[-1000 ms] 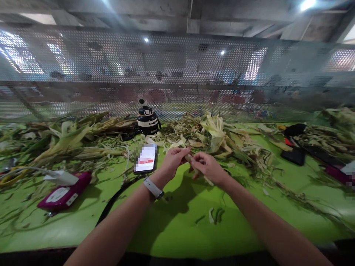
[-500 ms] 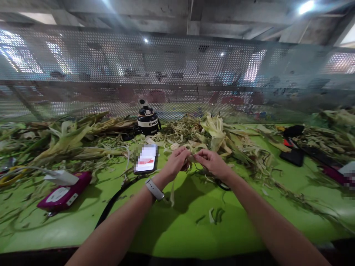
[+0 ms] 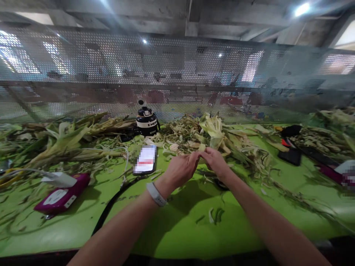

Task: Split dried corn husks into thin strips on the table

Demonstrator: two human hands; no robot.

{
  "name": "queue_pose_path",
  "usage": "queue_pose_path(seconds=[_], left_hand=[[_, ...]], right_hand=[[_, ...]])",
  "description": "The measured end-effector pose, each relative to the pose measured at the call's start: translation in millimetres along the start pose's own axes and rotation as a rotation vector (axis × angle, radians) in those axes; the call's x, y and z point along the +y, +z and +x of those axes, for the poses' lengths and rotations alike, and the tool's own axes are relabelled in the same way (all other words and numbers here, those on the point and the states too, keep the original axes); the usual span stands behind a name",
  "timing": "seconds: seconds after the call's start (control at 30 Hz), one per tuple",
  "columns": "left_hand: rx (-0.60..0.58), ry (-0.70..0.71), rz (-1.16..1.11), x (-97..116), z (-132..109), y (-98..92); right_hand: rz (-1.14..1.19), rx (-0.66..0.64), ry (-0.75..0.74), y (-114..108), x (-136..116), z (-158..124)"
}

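Note:
My left hand (image 3: 181,169) and my right hand (image 3: 216,162) meet fingertip to fingertip above the green table (image 3: 177,236). Both are closed in a pinch on a pale strip of corn husk (image 3: 202,147), of which only a small piece shows above the fingers. The rest of it is hidden by my hands. A light wristband circles my left wrist. Just behind my hands lies a heap of dried husk shreds (image 3: 183,129), with a larger pale yellow husk bunch (image 3: 213,129) standing out of it.
A phone (image 3: 145,159) with a lit screen lies left of my hands, a black bottle (image 3: 146,123) behind it. Farther left are a purple power bank (image 3: 62,195) with a white plug and more husks (image 3: 63,136). At right lies a dark phone (image 3: 290,156). A perforated metal screen (image 3: 177,74) spans the back.
My left hand has rolled over, its back now turned more toward me, and moved slightly right. The strip dangling below it is out of sight; a pale piece now shows above the fingertips.

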State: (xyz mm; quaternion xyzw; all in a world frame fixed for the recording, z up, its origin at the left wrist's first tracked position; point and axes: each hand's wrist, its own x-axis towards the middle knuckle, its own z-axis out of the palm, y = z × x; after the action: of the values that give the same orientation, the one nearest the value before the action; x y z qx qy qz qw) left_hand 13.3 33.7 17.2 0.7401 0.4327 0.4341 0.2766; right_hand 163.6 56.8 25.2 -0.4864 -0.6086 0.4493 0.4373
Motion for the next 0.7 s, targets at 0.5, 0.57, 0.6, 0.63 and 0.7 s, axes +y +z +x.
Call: queue_pose_path(seconds=[0.5,0.57,0.6,0.63,0.7], left_hand=[[-0.176,-0.323,-0.695,0.8,6.5,8.2],[-0.170,-0.414,-0.818,2.3,5.6,6.6],[-0.175,-0.450,-0.850,2.5,5.2,5.1],[-0.182,-0.475,-0.860,2.3,5.0,3.6],[-0.178,-0.506,-0.837,1.4,4.9,1.1]], right_hand=[[0.290,0.080,0.036,2.9,3.5,-0.2],[0.332,0.029,0.077,2.8,2.7,0.6],[0.354,-0.005,0.095,2.4,1.8,0.7],[0.373,-0.033,0.118,1.7,0.7,0.7],[0.368,-0.135,0.183,0.2,-1.1,0.6]])
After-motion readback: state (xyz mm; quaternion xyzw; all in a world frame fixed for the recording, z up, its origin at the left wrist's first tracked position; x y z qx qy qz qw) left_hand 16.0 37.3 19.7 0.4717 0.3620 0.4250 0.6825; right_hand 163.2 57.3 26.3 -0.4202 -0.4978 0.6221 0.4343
